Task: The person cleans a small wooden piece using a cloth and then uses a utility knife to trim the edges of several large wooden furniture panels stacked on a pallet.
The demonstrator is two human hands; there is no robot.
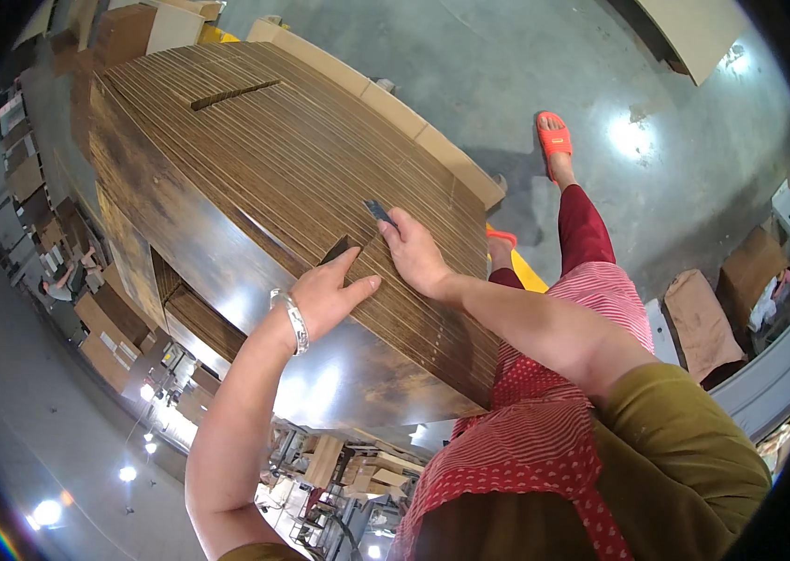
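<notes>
A thick stack of brown wood-grain panels (273, 159) stands in front of me, its many thin edges showing as stripes. My left hand (322, 297), with a silver bangle at the wrist, lies on the striped edges, fingers stretched beside a dark notch (337, 249). Just right of it, my right hand (414, 251) rests on the stack and grips a small dark flat tool (378, 213). The tool's tip points up and left; its exact kind is unclear. A long slot (234, 94) crosses the far part of the stack.
A pale board (395, 112) runs along the stack's right side. My feet wear orange slides (554, 136) on the grey floor, near a yellow piece (528, 273). Cardboard boxes (750, 271) stand at right, more at left, where another person (66, 280) is.
</notes>
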